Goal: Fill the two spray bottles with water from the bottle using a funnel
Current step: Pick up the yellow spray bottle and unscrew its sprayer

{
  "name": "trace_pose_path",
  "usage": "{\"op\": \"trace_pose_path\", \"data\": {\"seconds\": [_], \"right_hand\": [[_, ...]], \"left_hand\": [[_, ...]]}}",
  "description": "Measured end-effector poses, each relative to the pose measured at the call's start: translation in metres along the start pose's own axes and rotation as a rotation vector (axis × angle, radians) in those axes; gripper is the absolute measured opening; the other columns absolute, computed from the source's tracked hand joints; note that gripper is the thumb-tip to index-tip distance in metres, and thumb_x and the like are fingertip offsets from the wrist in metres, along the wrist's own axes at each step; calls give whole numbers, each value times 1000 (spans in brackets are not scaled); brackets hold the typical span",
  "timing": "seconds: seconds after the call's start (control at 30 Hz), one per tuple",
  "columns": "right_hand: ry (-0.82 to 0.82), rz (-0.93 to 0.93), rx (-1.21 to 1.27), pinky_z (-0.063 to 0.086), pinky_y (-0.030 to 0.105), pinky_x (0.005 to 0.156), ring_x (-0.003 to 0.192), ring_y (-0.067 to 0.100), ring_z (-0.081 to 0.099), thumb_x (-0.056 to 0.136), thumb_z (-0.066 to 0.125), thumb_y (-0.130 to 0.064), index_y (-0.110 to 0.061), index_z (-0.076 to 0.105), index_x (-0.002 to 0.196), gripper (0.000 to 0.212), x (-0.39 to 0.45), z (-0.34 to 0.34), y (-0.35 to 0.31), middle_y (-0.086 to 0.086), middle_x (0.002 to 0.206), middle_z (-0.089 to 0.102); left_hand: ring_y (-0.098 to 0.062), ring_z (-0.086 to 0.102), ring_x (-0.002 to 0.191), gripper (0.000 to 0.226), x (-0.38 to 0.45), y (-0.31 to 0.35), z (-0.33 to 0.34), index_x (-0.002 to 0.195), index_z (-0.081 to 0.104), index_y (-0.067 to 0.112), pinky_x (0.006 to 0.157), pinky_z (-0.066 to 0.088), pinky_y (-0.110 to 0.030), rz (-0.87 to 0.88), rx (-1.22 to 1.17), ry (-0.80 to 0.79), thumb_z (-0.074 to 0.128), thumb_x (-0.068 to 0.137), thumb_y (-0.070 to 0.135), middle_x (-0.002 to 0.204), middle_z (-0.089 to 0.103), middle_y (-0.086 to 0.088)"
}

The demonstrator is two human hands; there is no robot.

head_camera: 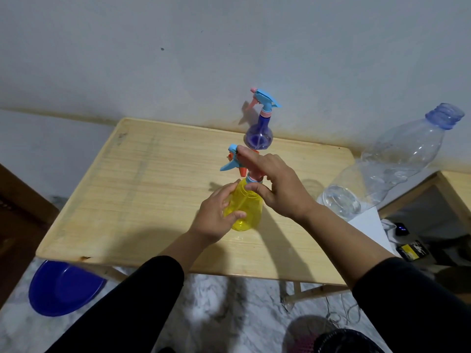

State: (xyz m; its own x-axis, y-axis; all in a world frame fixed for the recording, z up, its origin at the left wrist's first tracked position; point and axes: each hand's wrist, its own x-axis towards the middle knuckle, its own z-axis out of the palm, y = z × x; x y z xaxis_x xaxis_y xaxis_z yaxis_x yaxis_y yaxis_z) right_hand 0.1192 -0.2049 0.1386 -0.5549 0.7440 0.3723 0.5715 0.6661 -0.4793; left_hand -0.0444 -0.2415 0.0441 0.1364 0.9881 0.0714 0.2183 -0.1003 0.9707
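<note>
Both hands are working on the yellow sprayer [244,210], which is standing mid-table [142,189].

The left hand [216,220] is gripping its body; the right hand [277,184] is pinching its neck collar under the sprayer head. The purple sprayer [258,133] is standing behind, and the bottle [387,159] is at the right.

A pale grey painted wall [229,47] fills the upper half of the frame, stained along its base. A light wood-grain surface [127,187] occupies the centre. A second wooden table [456,184] stands at right. The floor [229,301] is white-grey marble pattern; a blue plastic basin [63,289] lies at lower left.
</note>
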Motion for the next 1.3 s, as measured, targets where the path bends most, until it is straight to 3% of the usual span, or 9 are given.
{"op": "trace_pose_path", "data": {"seconds": [0.17, 0.3, 0.4, 0.53, 0.63, 0.7, 0.9, 1.07, 1.3], "right_hand": [[-60, -6, 68, 38, 12, 88, 98, 7, 50, 84, 62, -5, -26, 28, 145, 73, 2, -4, -2, -41, 125, 40], [-12, 38, 76, 33, 3, 84, 91, -1, 46, 83, 67, -9, -31, 31, 143, 72, -1, -1, -1, -46, 109, 43], [-38, 40, 110, 35, 7, 91, 104, 5, 50, 82, 58, 3, -23, 31, 145, 73, -1, -1, -3, -40, 124, 39], [-32, 44, 92, 30, 5, 88, 100, -6, 43, 79, 73, -21, -22, 34, 144, 76, -3, -3, -5, -37, 119, 41], [-11, 85, 81, 33, 4, 86, 93, -3, 47, 82, 65, -6, -26, 34, 143, 71, -1, -4, -8, -36, 115, 44], [-49, 86, 136, 37, 7, 93, 109, 2, 52, 82, 58, 3, -27, 31, 144, 74, 0, -6, -10, -25, 129, 46], [-59, 119, 128, 37, 3, 85, 103, -11, 48, 79, 69, -4, -33, 31, 142, 78, -1, -11, -8, -39, 121, 40], [-90, 151, 161, 47, 21, 96, 119, 5, 52, 81, 67, -2, -31, 30, 145, 80, 10, -35, -16, -25, 135, 43], [143, 136, 198, 50, 33, 96, 111, 9, 58, 83, 63, -8, -30, 25, 147, 77, 48, -107, -30, -9, 142, 45]], "left_hand": [[-4, 48, 123, 69, 0, 0, 0, 134, 42, 36, 99, 40, -21, -1, -21, 4, 69, 72, 21, 130, 51, 12], [-5, 48, 124, 69, 0, -2, 2, 136, 43, 32, 102, 40, -27, 0, -8, -4, 69, 72, 22, 132, 51, 10], [-2, 48, 123, 68, 0, 0, 1, 131, 43, 40, 99, 39, -22, -12, -22, 4, 69, 71, 20, 130, 51, 17], [-5, 49, 122, 70, -1, 2, 3, 133, 42, 38, 101, 40, -22, 2, -6, -3, 69, 71, 20, 130, 51, 14], [-2, 48, 121, 69, -1, 3, 4, 129, 41, 45, 99, 39, -19, -7, -7, 0, 69, 71, 20, 126, 49, 23], [-1, 47, 122, 70, -2, 2, 4, 128, 40, 45, 98, 38, -18, -5, -6, 8, 70, 73, 15, 126, 47, 26], [-8, 48, 124, 70, -1, 3, 6, 136, 42, 29, 103, 39, -25, 2, 15, 13, 71, 77, 7, 131, 49, 8], [-5, 47, 123, 72, -2, 5, 7, 135, 39, 35, 102, 38, -22, -9, 19, 13, 71, 77, 5, 128, 48, 13], [5, 48, 117, 71, -2, 7, 7, 129, 42, 40, 100, 39, -19, -38, -2, 17, 71, 76, 1, 126, 48, 21]]}}
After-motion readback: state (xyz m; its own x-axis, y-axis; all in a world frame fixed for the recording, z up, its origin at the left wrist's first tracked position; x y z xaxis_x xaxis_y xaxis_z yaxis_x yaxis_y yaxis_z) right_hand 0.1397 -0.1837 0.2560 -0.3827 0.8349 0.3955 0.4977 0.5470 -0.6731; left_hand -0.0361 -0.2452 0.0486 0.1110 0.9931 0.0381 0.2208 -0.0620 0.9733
